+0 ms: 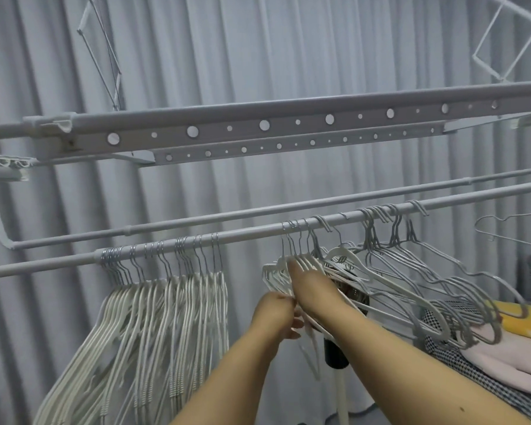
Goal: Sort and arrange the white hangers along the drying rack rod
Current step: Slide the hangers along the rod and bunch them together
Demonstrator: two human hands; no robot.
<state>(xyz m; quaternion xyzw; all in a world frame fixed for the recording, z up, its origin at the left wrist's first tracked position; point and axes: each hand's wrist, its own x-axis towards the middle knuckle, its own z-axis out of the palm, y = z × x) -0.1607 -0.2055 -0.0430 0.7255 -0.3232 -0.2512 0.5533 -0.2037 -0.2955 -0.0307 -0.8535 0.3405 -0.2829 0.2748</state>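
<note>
A white rod (252, 233) of the drying rack runs from lower left to upper right. A tight bunch of white hangers (166, 302) hangs on its left part. A small group of white hangers (278, 271) hangs at the middle. My left hand (278, 311) pinches the lower wires of that group. My right hand (307, 279) reaches in among the shoulders of the same hangers, fingers hidden behind them. To the right, several grey wire hangers (426, 271) hang tangled and tilted on the rod.
A second thinner rod (196, 220) runs behind, and a perforated rail (258, 125) above. Grey curtains fill the background. Folded cloth (488, 357), pink, yellow and checked, lies at lower right. A black cylinder on a white pole (336, 357) stands below my hands.
</note>
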